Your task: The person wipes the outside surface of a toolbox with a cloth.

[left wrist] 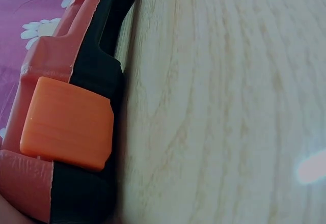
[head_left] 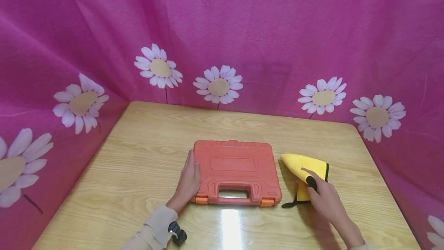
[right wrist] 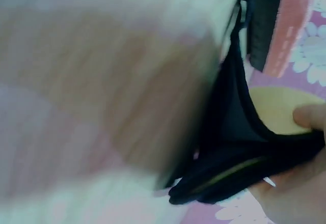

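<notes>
A red plastic carrying case [head_left: 233, 153] lies flat on the table, lid up, its handle toward me. Two orange latches flank the handle; the left latch [left wrist: 66, 124] looks closed in the left wrist view. My left hand [head_left: 187, 182] rests against the case's left side, fingers stretched along it and thumb at the lid's edge. To the right of the case, my right hand [head_left: 327, 201] pinches a folded yellow cloth [head_left: 317, 167] with black edging. In the right wrist view the cloth [right wrist: 277, 107] hangs in a fold, showing a dark inner side.
The light wooden table [head_left: 145, 138] has a magenta curtain [head_left: 263, 30] with daisies behind it and on both sides. A bright light reflection [head_left: 231, 227] shows on the tabletop in front of the case. A black wrist strap [head_left: 177, 233] sits at the left sleeve.
</notes>
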{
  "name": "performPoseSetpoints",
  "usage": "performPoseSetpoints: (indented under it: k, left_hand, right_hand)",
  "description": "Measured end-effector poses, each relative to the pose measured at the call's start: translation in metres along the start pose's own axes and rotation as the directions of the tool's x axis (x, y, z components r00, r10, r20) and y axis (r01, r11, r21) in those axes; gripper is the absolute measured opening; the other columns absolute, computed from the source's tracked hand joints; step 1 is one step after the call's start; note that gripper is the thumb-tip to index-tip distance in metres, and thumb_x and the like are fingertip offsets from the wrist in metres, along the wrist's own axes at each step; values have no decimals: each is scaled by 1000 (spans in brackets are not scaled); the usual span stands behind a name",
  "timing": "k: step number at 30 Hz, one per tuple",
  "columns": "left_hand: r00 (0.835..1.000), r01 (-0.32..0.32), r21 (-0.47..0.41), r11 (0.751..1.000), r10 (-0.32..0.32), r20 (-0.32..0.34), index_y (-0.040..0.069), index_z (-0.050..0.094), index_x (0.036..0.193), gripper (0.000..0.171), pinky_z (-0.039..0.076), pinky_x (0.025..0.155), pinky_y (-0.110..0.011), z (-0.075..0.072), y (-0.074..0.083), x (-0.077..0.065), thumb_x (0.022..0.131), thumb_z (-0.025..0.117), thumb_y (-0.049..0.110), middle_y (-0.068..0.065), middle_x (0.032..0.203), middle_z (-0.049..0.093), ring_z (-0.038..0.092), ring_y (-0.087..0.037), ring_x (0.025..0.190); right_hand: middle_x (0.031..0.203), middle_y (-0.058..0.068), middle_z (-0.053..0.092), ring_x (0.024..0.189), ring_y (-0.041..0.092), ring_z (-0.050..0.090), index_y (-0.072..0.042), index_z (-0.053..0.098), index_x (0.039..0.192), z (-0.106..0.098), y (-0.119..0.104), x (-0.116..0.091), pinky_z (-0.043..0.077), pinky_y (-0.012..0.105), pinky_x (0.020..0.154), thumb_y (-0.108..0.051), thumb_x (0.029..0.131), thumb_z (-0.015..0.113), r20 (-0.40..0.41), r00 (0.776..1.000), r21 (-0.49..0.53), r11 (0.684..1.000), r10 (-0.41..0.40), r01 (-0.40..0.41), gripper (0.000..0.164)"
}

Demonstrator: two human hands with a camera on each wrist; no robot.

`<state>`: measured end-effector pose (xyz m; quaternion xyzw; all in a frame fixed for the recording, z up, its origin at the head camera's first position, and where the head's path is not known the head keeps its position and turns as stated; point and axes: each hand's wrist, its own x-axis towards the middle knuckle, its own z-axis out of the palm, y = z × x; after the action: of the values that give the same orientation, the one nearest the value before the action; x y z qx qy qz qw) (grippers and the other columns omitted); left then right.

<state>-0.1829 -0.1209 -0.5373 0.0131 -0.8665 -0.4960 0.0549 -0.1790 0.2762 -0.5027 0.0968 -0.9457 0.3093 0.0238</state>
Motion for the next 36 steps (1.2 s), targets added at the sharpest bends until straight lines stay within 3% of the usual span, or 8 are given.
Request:
performPoseSetpoints:
  k: [5,8,10,13,19,23,34,36]
  left_hand:
    - [1000,9,-15,1000,-9,-5,-14,11,153,54,14,119,-51,0,1,-1,109,31,11,-30,160,12,12,-39,149]
    - [1000,11,-32,999,-12,-11,-15,11,153,54,14,118,-52,0,1,-1,109,31,11,-31,160,13,12,-40,148]
    - [1000,21,-40,999,-21,-12,-14,11,153,54,15,119,-51,0,1,-2,109,31,12,-31,160,13,13,-40,148]
    - [1000,17,-44,999,-18,-17,-15,12,152,54,16,118,-52,0,0,-1,109,32,11,-32,159,14,14,-41,147]
    - [1000,18,-47,999,-19,-4,-13,11,154,54,15,118,-51,0,-1,0,110,31,12,-30,160,13,13,-39,148]
    - [1000,9,-43,999,-10,-14,-13,12,153,54,16,118,-51,0,-2,-1,109,32,11,-30,160,15,14,-40,148]
    - [999,16,-41,999,-17,-34,-14,15,153,54,18,118,-52,1,-1,-1,109,35,12,-31,158,18,17,-41,147]
    - [999,28,-47,999,-30,-34,-13,15,153,55,19,117,-52,1,-1,-1,109,35,12,-30,159,19,18,-40,147]
  right_hand:
    - [84,12,63,66,19,50,0,63,121,0,-19,10,40,27,53,-6,99,57,-169,985,36,999,-29,35,24]
    - [74,8,57,63,16,51,1,64,109,2,-32,17,41,25,50,-13,100,60,-233,972,104,993,-23,48,17]
    - [70,6,52,61,14,50,0,65,108,5,-42,22,42,23,48,-13,101,60,-248,968,151,986,-28,67,16]
    - [76,8,59,65,13,54,1,67,111,12,-56,30,46,23,51,-11,99,62,-271,961,196,975,-51,107,17]
    - [78,10,60,67,19,50,4,69,102,32,-83,46,43,24,56,-9,96,66,-277,960,257,961,-24,98,14]
    - [81,12,60,72,23,50,6,68,105,47,-101,55,43,27,61,-11,98,65,-245,969,309,949,18,60,19]
    - [78,6,55,78,22,49,-3,66,96,89,-141,75,42,36,70,-18,99,65,-154,988,386,921,3,57,16]
    - [75,4,51,78,23,48,-6,64,92,95,-149,77,44,39,81,-20,99,64,-129,992,388,920,-5,55,16]
